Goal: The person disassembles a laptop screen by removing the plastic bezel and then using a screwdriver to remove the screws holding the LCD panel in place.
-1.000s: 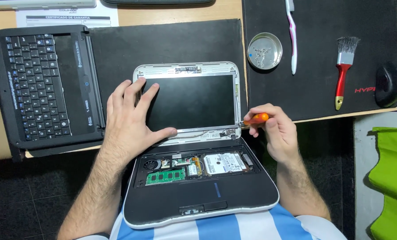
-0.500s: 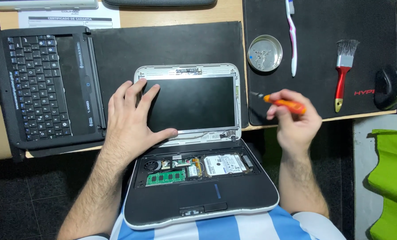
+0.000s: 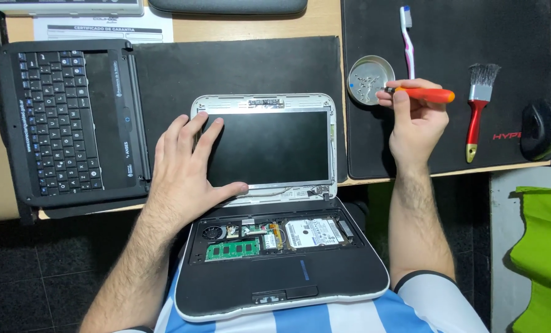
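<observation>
Screwdriver [image 3: 424, 94] pinched in my right hand [image 3: 415, 123], tip over tin [image 3: 370, 79]; left hand [image 3: 186, 165] flat, open on laptop [image 3: 269, 148] screen. Screw could drop, miss tin.

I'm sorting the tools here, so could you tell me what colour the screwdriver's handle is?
Orange; the screwdriver in the right hand shows best in the head view.

My left hand [image 3: 186, 169] lies flat across the left part of the laptop screen [image 3: 275, 148], blocking that side; the screen's right part is open. My right hand [image 3: 414, 120] holds an orange screwdriver [image 3: 424, 95] just beside the round metal dish [image 3: 370, 80], crowding it. Bare black mat [image 3: 238, 68] lies free above the screen. A toothbrush [image 3: 407, 38], red brush [image 3: 477, 111] and mouse [image 3: 539, 129] line the desk's right side.
</observation>
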